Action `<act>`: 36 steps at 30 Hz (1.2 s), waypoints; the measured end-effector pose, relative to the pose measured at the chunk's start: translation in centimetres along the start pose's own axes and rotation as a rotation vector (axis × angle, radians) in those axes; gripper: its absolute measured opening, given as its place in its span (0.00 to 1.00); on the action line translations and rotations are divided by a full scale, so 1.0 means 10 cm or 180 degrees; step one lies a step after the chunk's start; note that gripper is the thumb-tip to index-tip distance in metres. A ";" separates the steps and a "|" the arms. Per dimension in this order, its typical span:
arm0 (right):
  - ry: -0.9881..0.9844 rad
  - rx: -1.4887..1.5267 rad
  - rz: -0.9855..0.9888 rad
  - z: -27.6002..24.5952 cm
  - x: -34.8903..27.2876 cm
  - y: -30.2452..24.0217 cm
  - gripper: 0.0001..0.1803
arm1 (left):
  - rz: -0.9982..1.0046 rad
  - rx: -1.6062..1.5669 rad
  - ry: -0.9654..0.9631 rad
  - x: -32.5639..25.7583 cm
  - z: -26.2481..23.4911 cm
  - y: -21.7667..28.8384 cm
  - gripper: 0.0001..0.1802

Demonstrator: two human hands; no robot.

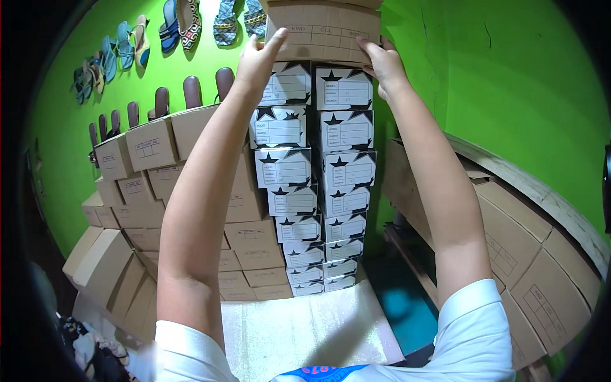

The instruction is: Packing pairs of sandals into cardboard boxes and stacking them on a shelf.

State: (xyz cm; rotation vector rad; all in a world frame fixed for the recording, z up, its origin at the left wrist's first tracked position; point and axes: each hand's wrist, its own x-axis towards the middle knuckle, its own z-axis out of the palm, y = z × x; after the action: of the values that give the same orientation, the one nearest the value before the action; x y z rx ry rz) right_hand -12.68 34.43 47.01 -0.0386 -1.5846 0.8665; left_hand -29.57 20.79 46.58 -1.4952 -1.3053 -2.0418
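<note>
A brown box (326, 43) is sitting high between left hand (261, 57) and right hand (386, 62)

Both hands are gripping the brown box from opposite ends, standing apart by its full width, with both arms stretching up and forward. The left hand is pressing its thumb near the left edge, and the right hand is doing the same near the right edge; most of the fingers are hiding from view. The brown box is hanging or resting directly above two columns of boxes, the left column (282, 169) and the right column (347, 170), whose white boxes are showing black stars. Whether it is touching them, I cannot tell.

To the left, a stack of cardboard boxes (150, 148) is rising in steps, and dark brown soles (192, 91) are standing along its top. Above them, sandals and shoes (125, 46) are hanging in a row on the green wall (414, 95). More cartons (509, 219) are lining the right side. Below, a pale sheet (280, 331) is lying in front of the columns, and a teal surface (401, 302) is showing beside it. White sleeves (474, 312) are covering the upper arms.
</note>
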 end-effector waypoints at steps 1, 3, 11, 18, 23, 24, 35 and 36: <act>-0.0005 -0.0004 0.0006 -0.01 -0.05 -0.03 0.40 | -0.0008 -0.0002 0.0003 0.00 -0.05 0.03 0.50; -0.0203 0.0211 0.0152 0.00 -0.15 -0.17 0.35 | 0.0207 -0.0072 -0.0727 0.00 -0.20 0.11 0.45; 0.0004 0.0289 -0.0361 0.15 -0.51 -0.55 0.35 | 0.0294 -0.0743 -0.0617 -0.28 -0.39 0.49 0.51; 0.0070 0.0074 -0.0508 0.18 -0.93 -1.13 0.38 | 0.0402 -0.0512 -0.1079 -0.46 -0.77 0.91 0.53; 0.0365 -0.0031 -0.0712 0.31 -1.42 -1.64 0.42 | 0.0974 -0.1238 -0.0979 -0.91 -0.97 1.43 0.43; 0.0375 -0.0096 -0.0712 0.30 -1.50 -1.72 0.44 | 0.0921 -0.1185 -0.1023 -0.99 -1.04 1.51 0.42; 0.1098 -0.0342 -0.0443 -0.02 -2.82 -2.19 0.54 | 0.1343 -0.0809 -0.0993 -2.09 -1.25 1.74 0.47; 0.1202 -0.0320 -0.0625 -0.07 -2.97 -2.13 0.52 | 0.0481 -0.1041 -0.1417 -2.20 -1.24 1.72 0.51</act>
State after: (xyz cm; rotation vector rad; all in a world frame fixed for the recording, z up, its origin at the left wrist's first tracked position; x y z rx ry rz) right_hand 4.29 5.00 33.46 -0.1099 -1.2516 0.5857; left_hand -16.21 -4.30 35.25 -2.2209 -0.9807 -1.9622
